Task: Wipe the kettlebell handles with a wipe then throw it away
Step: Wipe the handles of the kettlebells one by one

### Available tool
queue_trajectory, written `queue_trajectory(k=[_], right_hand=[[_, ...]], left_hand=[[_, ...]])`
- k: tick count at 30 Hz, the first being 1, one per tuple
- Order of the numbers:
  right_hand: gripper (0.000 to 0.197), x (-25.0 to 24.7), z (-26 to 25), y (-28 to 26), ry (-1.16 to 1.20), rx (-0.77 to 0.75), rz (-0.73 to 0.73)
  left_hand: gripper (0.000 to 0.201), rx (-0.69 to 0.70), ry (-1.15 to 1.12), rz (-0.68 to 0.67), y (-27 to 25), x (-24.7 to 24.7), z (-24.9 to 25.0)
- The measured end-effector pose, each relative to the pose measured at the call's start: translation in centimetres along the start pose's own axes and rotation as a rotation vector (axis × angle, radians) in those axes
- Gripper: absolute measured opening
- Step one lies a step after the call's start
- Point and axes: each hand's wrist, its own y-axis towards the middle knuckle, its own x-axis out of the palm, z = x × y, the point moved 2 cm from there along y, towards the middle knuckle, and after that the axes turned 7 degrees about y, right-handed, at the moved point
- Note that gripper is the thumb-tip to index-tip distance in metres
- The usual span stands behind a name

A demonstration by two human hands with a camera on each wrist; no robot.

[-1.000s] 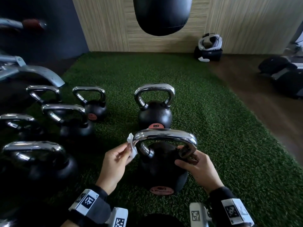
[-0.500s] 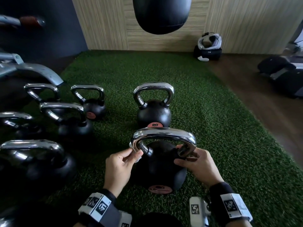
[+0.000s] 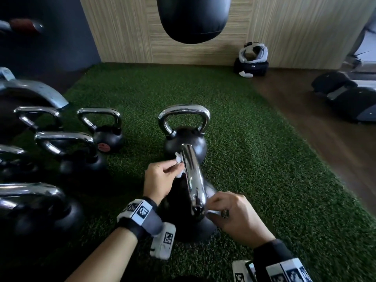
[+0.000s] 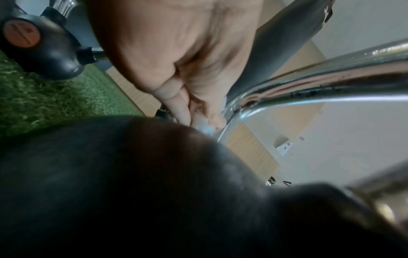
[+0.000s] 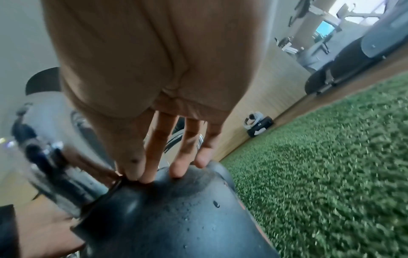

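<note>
Kettlebell point(image 3: 183, 220), black-bodied, is standing on the green artificial turf point(image 3: 254, 169) directly in front of the person, turned so that its chrome handle point(image 3: 193, 176) is running away from the camera in the head view; white wipe point(image 3: 178, 159) is lying bunched against the left side of the handle near its far end, where the left hand point(image 3: 160, 178) is pinching it between thumb and curled fingers and pressing it to the metal; in the left wrist view the fingertips point(image 4: 183, 115) are closing on a small pale wad right at the bend of the handle; right hand point(image 3: 234, 216) is resting at the near end of the handle, its fingers point(image 5: 178, 167) lying fairly straight with their tips touching the black body beside the handle's base; whether the thumb is curling round the handle cannot be told; second kettlebell point(image 3: 185, 135) is standing upright just behind the first, handle facing the camera; several further kettlebells point(image 3: 67, 151) are standing in rows on the turf to the left; black punching bag point(image 3: 193, 17) is hanging above the far edge of the turf, in front of a wood-panelled wall point(image 3: 126, 31); white-and-black headgear point(image 3: 253, 58) is lying at the foot of that wall to the right.
</note>
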Motion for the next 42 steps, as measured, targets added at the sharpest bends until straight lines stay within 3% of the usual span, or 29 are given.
queue_trajectory(k=[4,6,9,11,15,19,21,24,29,36,40,42], right_hand=[[0.026,1.1,0.8,0.7,0.062,0.084,0.202],[0.051,1.6,1.8,0.9,0.080,0.187,0.215],[0.078,2.0,2.8,1.2,0.260,0.282,0.136],[0.085,1.9,3.2,1.2,0.293,0.287,0.132],[0.086,2.0,3.5,1.3,0.312,0.299,0.132],[0.091,1.9,4.0,1.2,0.343,0.311,0.127],[0.095,1.9,4.1,1.2,0.357,0.318,0.135],[0.097,1.9,4.1,1.2,0.382,0.324,0.139],[0.091,1.9,3.9,1.2,0.429,0.323,0.141],[0.092,1.9,4.0,1.2,0.427,0.345,0.148],[0.091,1.8,3.8,1.2,0.415,0.360,0.134],[0.090,1.7,3.7,1.2,0.403,0.375,0.127]], left_hand=[[0.038,-0.102,-0.128,-0.244,1.8,-0.1,-1.8],[0.044,-0.112,-0.132,-0.341,1.5,0.0,-3.0],[0.054,-0.009,0.079,-0.303,1.0,0.0,-3.9],[0.041,0.030,0.155,-0.265,0.7,-0.6,-1.6],[0.040,0.129,0.181,-0.136,0.9,-1.8,2.7],[0.022,0.047,0.029,-0.099,1.1,-1.8,3.0],[0.015,0.054,0.032,-0.124,1.4,-1.8,2.9],[0.016,-0.067,-0.175,-0.185,2.2,-2.2,3.2],[0.015,-0.027,-0.263,-0.114,1.4,-3.2,4.7],[0.024,-0.202,-0.437,-0.096,0.6,-4.5,6.4],[0.019,-0.224,-0.470,-0.174,-2.4,-5.6,7.0],[0.025,-0.230,-0.488,-0.200,-2.8,-5.9,7.0]])
